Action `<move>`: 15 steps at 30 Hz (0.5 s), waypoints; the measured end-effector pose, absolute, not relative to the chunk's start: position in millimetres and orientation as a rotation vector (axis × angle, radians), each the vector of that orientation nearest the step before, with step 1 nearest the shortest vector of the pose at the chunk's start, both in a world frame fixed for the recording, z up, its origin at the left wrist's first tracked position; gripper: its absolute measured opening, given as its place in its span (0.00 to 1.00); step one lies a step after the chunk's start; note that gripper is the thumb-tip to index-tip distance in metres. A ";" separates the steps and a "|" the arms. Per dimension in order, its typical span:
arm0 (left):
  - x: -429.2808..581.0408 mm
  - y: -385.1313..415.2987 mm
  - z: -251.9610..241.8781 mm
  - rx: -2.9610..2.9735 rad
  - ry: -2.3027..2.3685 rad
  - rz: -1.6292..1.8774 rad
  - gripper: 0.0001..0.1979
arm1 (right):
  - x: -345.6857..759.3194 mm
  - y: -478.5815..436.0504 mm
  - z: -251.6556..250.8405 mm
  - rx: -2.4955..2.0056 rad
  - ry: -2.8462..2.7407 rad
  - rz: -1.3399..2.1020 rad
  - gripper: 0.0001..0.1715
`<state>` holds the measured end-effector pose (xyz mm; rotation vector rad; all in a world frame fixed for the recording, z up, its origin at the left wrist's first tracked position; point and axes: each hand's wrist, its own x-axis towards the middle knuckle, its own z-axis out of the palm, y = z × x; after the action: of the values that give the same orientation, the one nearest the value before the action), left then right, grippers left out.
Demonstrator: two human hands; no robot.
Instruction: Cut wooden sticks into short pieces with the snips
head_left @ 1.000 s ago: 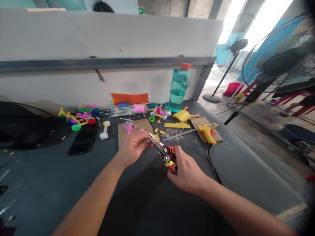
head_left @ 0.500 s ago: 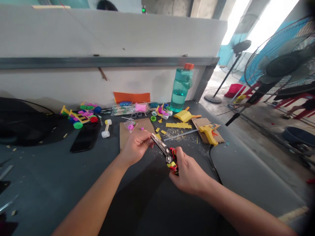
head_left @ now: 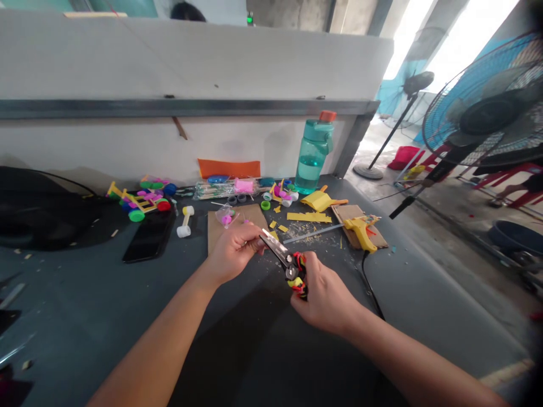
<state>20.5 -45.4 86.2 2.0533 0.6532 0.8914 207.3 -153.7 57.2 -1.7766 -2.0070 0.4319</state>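
My right hand (head_left: 324,294) grips the red, yellow and black handles of a pair of scissors (head_left: 278,251). Their blades point up and left, and the tips come close to my left hand (head_left: 237,251). Its thumb and fingers are pinched together beside the blade tips; whatever they hold is too small or hidden to make out. Behind that hand lies a piece of cardboard (head_left: 216,237) with a small clear bag of pink bits (head_left: 226,217). Small yellow pieces (head_left: 283,228) and crumbs lie just past the scissors.
On the right, a yellow glue gun (head_left: 360,233) rests on cardboard, its cord trailing forward. A teal bottle (head_left: 309,161) stands at the back. Left are a black phone (head_left: 146,240), a white-wheeled axle piece (head_left: 185,221) and colourful toy parts (head_left: 139,203). A fan (head_left: 483,113) stands beyond the table.
The whole view has shifted very slightly. Both hands and the scissors keep nearly the same pose, with the blade tips still by my left fingers.
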 end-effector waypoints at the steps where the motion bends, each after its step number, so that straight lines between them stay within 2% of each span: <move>1: 20.3 -45.1 86.5 2.068 0.654 0.887 0.13 | 207.6 -153.5 57.0 -1.777 -2.003 0.427 0.21; 15: 20.4 -45.2 89.8 2.204 0.667 0.870 0.14 | 206.9 -156.4 60.3 -1.863 -2.111 0.470 0.18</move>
<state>20.4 -45.2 89.8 2.2041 0.6668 0.8704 206.9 -156.4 60.3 -1.8632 -2.1110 0.4696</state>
